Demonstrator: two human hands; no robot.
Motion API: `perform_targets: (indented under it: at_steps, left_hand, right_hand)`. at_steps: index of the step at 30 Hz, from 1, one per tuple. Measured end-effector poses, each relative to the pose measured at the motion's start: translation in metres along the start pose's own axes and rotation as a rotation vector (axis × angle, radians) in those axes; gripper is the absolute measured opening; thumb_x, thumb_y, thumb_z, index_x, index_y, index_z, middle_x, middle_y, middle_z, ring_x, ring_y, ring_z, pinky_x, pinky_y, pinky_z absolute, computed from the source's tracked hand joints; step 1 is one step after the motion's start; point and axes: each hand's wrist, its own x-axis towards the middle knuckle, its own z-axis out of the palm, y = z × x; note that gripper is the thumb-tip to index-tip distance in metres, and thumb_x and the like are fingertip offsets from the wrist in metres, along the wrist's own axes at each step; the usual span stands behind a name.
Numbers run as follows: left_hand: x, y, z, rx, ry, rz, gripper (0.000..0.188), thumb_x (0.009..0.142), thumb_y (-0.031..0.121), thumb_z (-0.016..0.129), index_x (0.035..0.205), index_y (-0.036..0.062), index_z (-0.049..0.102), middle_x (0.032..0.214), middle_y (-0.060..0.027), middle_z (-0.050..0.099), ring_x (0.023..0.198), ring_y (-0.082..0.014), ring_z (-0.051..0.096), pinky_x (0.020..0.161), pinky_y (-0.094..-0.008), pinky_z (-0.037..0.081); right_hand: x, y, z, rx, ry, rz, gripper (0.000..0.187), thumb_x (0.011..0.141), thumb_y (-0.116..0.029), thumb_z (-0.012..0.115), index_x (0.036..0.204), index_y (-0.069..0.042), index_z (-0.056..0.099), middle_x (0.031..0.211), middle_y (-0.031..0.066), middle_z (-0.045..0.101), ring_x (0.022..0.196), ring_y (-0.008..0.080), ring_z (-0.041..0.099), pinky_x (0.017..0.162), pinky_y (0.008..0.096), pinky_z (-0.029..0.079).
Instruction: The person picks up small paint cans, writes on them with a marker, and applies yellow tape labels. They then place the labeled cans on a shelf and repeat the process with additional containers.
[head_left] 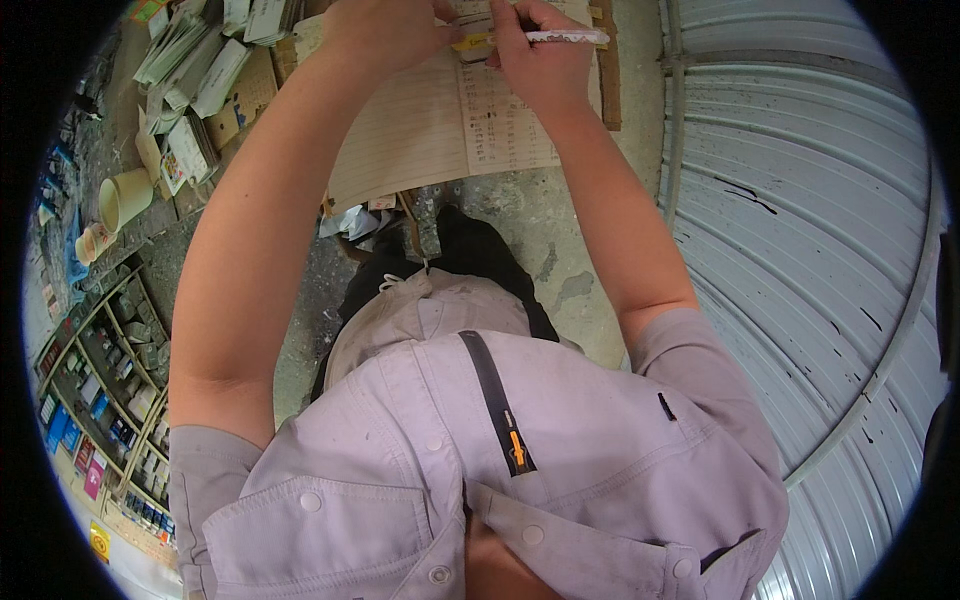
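Observation:
My right hand is closed around a pale patterned pen, which sticks out to the right between the fingers. Across from it, my left hand is bent over the page, its fingertips at a small pale card with a yellow strip; the upper edge cuts off part of this hand. Both hands are over an open lined notebook. Handwritten columns fill its right page, while the visible part of the left page looks mostly blank.
Stacks of paper slips cover the table's left side, with a cream cup near its edge. Lower left stands a compartmented rack of small boxes. A corrugated metal wall runs along the right.

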Motion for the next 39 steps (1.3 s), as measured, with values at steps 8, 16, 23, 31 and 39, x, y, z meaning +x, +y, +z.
perform_targets:
  at_steps: [8,16,23,31,39]
  left_hand:
    - [0.001,0.0,-0.001,-0.012,-0.022,-0.019,0.027,0.086,0.041,0.082,0.103,0.021,0.089,0.123,-0.0178,0.071,0.116,-0.038,0.069,0.102,-0.0465,0.056]
    - [-0.001,-0.002,0.003,-0.01,0.027,-0.007,0.027,0.085,0.042,0.082,0.101,0.0211,0.089,0.121,-0.0173,0.071,0.116,-0.037,0.068,0.103,-0.0466,0.055]
    - [0.005,0.003,0.008,0.016,0.06,-0.034,0.03,0.083,0.043,0.083,0.096,0.0164,0.089,0.11,-0.0185,0.073,0.114,-0.0357,0.068,0.102,-0.0475,0.054]
    - [0.004,0.009,-0.001,-0.085,0.011,-0.106,0.03,0.082,0.043,0.086,0.094,0.0155,0.089,0.109,-0.0194,0.075,0.11,-0.0371,0.07,0.099,-0.0471,0.056]
    - [0.002,0.012,-0.007,-0.105,0.012,-0.116,0.028,0.081,0.04,0.085,0.093,0.0147,0.088,0.111,-0.0206,0.075,0.107,-0.038,0.072,0.094,-0.0472,0.059]
  right_hand:
    - [0.001,0.002,-0.002,-0.089,-0.052,0.048,0.028,0.098,-0.015,0.074,0.077,0.0,0.066,0.065,0.0195,0.064,0.054,0.0296,0.062,0.052,0.0437,0.046]
    - [0.003,-0.007,-0.011,-0.011,-0.006,0.108,0.026,0.101,-0.018,0.072,0.082,0.0,0.07,0.065,0.0128,0.067,0.056,0.0228,0.063,0.054,0.0404,0.048]
    - [0.006,-0.004,-0.014,0.014,-0.081,0.113,0.026,0.101,-0.017,0.074,0.081,-0.001,0.07,0.063,0.009,0.067,0.054,0.017,0.062,0.053,0.0372,0.047]
    - [0.004,0.0,-0.012,-0.013,-0.064,0.113,0.026,0.098,-0.016,0.075,0.079,0.0,0.069,0.063,0.0109,0.066,0.053,0.0187,0.06,0.052,0.038,0.046]
    - [0.005,0.001,-0.011,-0.032,-0.077,0.099,0.024,0.097,-0.015,0.076,0.08,0.0,0.069,0.065,0.0138,0.067,0.054,0.0207,0.061,0.053,0.0396,0.046]
